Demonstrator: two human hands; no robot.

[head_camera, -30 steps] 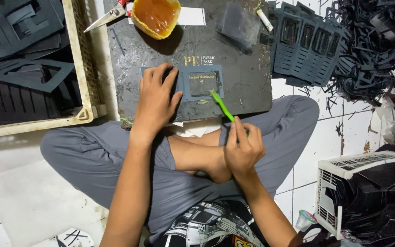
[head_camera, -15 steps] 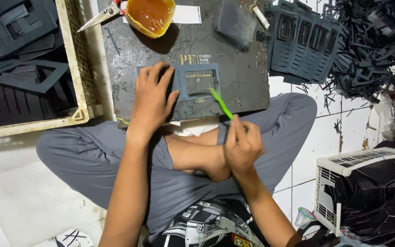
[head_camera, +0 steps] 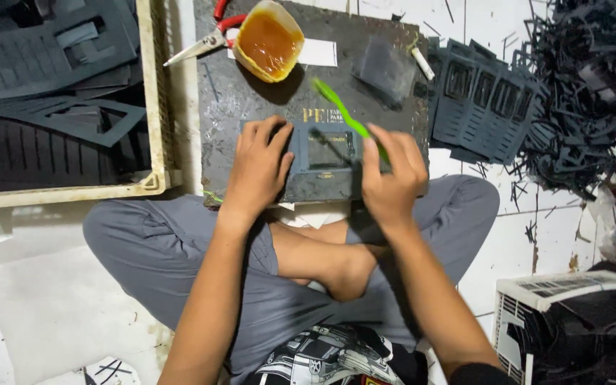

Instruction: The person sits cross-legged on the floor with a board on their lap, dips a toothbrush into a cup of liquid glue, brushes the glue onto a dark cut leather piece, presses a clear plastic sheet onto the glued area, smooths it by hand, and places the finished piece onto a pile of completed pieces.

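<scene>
Left hand (head_camera: 259,165) presses flat on a dark grey frame piece (head_camera: 326,153); right hand (head_camera: 392,171) grips a green brush (head_camera: 347,117) angled toward eleven o'clock.

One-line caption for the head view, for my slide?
Left hand pins a dark foam piece on the board; right hand holds a green brush.

I'm looking at a small floor workshop: a dark work board (head_camera: 251,128) lies on white tiles, offcut strips (head_camera: 586,78) are heaped right of it, a crate of cut sheets (head_camera: 58,93) left, scissors (head_camera: 204,41) and a glue tub (head_camera: 269,39) at its far edge.
</scene>
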